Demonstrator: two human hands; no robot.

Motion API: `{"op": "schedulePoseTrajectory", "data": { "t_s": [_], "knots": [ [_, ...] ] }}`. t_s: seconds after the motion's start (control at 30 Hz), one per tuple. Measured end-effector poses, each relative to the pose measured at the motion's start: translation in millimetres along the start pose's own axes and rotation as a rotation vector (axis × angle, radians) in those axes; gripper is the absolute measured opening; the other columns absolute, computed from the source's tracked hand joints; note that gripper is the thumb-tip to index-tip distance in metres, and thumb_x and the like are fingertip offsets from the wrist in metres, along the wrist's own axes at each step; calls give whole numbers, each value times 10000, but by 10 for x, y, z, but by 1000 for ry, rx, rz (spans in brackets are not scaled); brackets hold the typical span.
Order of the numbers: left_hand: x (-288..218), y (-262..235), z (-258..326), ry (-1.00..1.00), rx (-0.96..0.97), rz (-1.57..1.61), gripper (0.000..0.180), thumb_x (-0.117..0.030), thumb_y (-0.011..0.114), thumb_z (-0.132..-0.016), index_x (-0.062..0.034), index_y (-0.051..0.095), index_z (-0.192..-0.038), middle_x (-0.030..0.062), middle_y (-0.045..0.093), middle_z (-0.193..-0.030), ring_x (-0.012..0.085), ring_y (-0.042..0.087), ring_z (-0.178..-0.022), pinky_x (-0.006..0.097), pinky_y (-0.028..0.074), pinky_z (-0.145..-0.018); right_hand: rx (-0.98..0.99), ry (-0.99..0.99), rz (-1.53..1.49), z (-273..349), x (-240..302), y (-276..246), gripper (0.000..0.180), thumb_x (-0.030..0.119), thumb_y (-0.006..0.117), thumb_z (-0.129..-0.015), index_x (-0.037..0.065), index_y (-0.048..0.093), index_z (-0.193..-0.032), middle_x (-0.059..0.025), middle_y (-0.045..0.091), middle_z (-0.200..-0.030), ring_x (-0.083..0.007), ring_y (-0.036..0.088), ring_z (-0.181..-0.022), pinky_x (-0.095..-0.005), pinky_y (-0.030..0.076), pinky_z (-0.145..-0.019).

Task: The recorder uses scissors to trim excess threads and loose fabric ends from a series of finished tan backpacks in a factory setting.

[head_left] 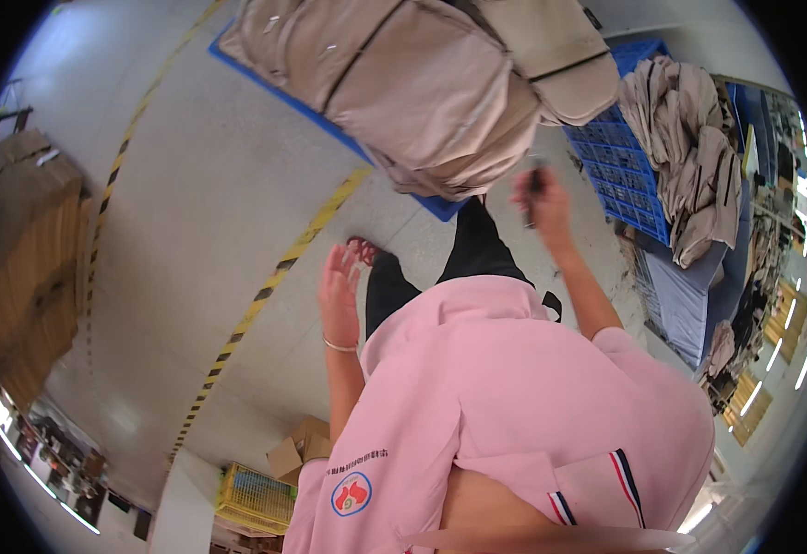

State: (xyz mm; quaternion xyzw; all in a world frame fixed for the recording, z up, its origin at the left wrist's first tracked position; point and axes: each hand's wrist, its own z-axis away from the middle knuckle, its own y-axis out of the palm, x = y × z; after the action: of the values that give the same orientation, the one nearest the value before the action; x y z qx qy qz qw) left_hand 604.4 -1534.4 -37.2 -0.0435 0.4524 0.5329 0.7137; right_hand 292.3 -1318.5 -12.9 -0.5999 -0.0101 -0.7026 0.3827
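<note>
My right hand [551, 208] is raised beside the near right corner of a beige fabric stack and grips a small dark slender tool [534, 192]. Blur hides the tool's exact kind. My left hand [337, 286] hangs in the air over the floor, fingers stretched out, with nothing in it. Ahead of me lies the stack of folded beige fabric pieces [422, 88], with black bands across it. Under the stack a blue pallet or platform [329, 134] shows at its edge. Neither hand touches the fabric.
A blue plastic crate [617, 162] heaped with crumpled beige fabric [685, 129] stands on the right. Stacked brown cardboard [29, 268] is at the left. Yellow-black tape [265, 295] crosses the floor. Behind me are a yellow basket [254, 499] and an open carton [299, 450].
</note>
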Motion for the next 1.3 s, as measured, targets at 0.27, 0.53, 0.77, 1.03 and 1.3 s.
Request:
{"op": "schedulePoseTrajectory", "data": {
  "t_s": [0.27,0.53,0.77,1.03,1.3],
  "knots": [
    [-697,-688,381,108,31,399,603,-286,534,-975,-70,297,-1485,127,477,-1397,261,511,-1235,394,400,-1062,833,-769,151,1035,1571,2886,370,165,721,-826,33,575,-1140,-109,615,-1101,-282,639,-950,-364,531,-766],
    [-1653,-3480,655,436,-211,537,475,-391,514,-984,-42,514,-1306,137,569,-1307,315,581,-1166,455,529,-920,525,-840,393,46,2489,2597,367,71,742,-790,28,605,-1128,-167,559,-1303,-303,594,-1141,-371,516,-902],
    [-2332,-5352,2661,672,-1690,340,665,-484,256,-1017,61,635,-1004,168,688,-1042,328,659,-968,456,559,-877,-296,-725,308,-2099,4282,1855,190,101,655,-898,76,663,-1086,-92,664,-1137,-135,630,-978,-275,510,-784],
    [-2501,-5787,1795,358,-1807,498,545,-509,422,-967,-21,589,-793,107,640,-750,247,647,-697,421,552,-653,-104,-869,429,-3027,4835,3314,175,140,653,-920,53,666,-1071,-51,695,-999,-110,652,-848,-241,523,-713],
    [-3430,-6298,-973,-390,-1222,463,537,-526,436,-973,-47,594,-786,84,639,-737,216,633,-657,384,534,-600,-85,-130,6,-4172,4652,3870,231,148,652,-914,-22,643,-1070,-64,675,-956,-107,655,-841,-237,541,-707]
  ]
}}
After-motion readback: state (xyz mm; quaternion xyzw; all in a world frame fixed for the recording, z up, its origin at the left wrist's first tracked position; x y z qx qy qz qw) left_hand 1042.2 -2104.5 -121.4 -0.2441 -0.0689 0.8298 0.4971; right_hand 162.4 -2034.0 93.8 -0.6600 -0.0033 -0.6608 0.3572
